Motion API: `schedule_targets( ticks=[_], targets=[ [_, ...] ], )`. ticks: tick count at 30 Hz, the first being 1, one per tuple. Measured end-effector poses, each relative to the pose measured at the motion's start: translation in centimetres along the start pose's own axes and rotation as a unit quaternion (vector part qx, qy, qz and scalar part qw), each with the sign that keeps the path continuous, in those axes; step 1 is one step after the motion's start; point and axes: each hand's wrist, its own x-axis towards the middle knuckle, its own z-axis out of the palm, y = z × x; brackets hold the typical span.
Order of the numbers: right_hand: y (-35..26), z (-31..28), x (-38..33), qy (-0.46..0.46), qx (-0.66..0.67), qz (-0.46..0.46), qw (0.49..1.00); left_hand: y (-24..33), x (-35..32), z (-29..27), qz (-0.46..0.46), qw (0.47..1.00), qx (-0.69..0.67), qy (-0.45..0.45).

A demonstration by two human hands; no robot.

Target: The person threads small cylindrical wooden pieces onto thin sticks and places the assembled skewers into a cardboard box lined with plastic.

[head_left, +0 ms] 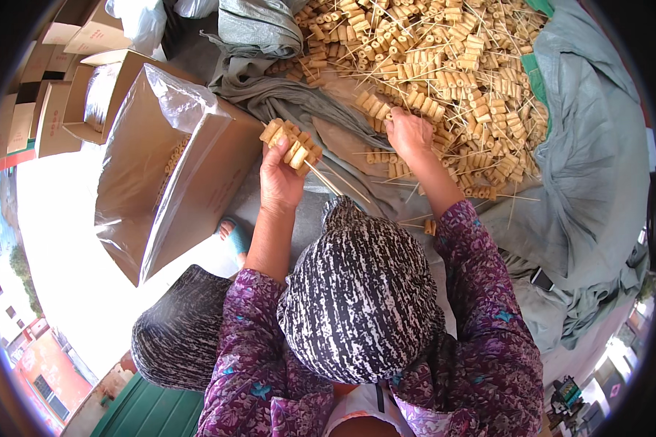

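Observation:
My left hand [280, 178] is closed around a bunch of skewers [290, 144] threaded with short tan tube-shaped pieces, their bare stick ends pointing down to the right. Farther right, my right hand [410, 133] reaches to the near left edge of a large heap [452, 65] of the same skewers. Its fingers are closed on one skewer [374, 107] there, though the grip itself is partly hidden. Several loose skewers lie around that hand on the cloth.
A large cardboard box [204, 171] lined with clear plastic stands at left, tan pieces inside. Smaller cartons [55, 116] are behind it. Grey cloth [590, 131] surrounds the heap; a dark phone-like object [541, 279] lies on it. My knees [361, 298] in black-and-white trousers are in front.

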Motion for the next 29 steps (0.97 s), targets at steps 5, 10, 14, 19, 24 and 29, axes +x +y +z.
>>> schedule_targets(
  ticks=[5,10,14,19,24,29],
  targets=[
    [-2.9,-0.4,-2.5,0.07,-0.028,-0.063,0.995,0.4,-0.4,3.0,0.013,0.998,-0.001,-0.055],
    [-6.1,-2.3,-3.7,0.197,0.015,-0.172,0.965,1.4,0.2,3.9,0.024,0.997,0.015,-0.078],
    [-7.6,-4.2,-4.3,0.228,0.088,-0.183,0.952,1.9,-0.3,5.1,0.038,0.996,0.017,-0.085],
    [-7.8,-4.1,-4.0,0.205,0.211,-0.113,0.949,2.0,-0.2,4.5,0.035,0.992,-0.024,-0.122],
    [-6.4,-3.3,-3.1,0.048,0.457,-0.063,0.886,2.6,-0.2,4.3,0.013,0.985,-0.059,-0.164],
    [-6.9,-3.1,-3.0,-0.023,0.525,-0.063,0.849,2.4,-0.5,4.1,0.007,0.987,-0.08,-0.139]
  ],
)
